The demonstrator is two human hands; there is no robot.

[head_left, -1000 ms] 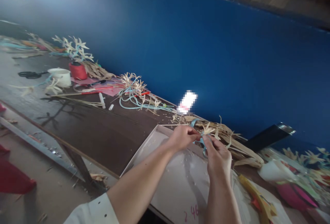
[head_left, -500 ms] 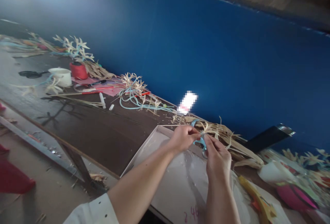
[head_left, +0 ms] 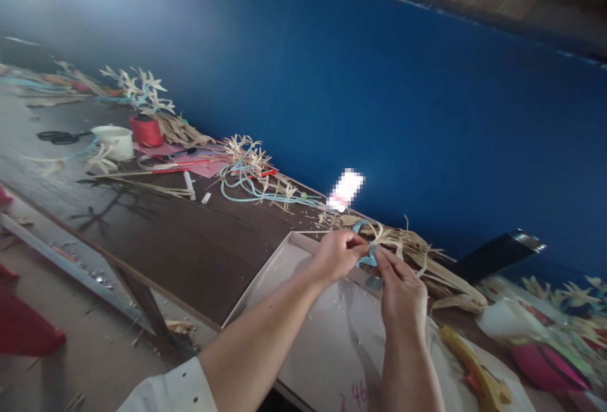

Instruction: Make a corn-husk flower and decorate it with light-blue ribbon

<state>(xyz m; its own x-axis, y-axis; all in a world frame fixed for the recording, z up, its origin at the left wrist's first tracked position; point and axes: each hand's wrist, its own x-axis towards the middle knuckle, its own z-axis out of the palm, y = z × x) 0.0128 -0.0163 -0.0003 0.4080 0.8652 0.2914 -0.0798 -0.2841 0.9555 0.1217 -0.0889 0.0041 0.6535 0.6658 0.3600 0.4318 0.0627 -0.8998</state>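
Over the far edge of a shallow cardboard tray (head_left: 308, 330), my left hand (head_left: 339, 254) pinches at a pale dried-husk flower (head_left: 378, 233) from the left. My right hand (head_left: 401, 282) is closed opposite it, fingertips almost touching those of the left. A light-blue strip (head_left: 366, 261) hangs between and below the fingers. Whether it is tape or paper, I cannot tell. The flower's stem is mostly hidden by my fingers. Behind the hands lies a heap of dry corn husks (head_left: 412, 244).
Left along the table (head_left: 208, 254) lie blue-stemmed husk flowers (head_left: 246, 159), a red thread spool (head_left: 146, 131), a white cup (head_left: 116, 142) and black scissors (head_left: 59, 138). To the right are a yellow-handled tool (head_left: 474, 361), a pink pouch (head_left: 550, 364) and a black cylinder (head_left: 497, 254). A blue wall (head_left: 427, 115) stands behind.
Both hands stay in nearly the same place. The light-blue strip between them has shifted and less of it hangs below the right fingertips.
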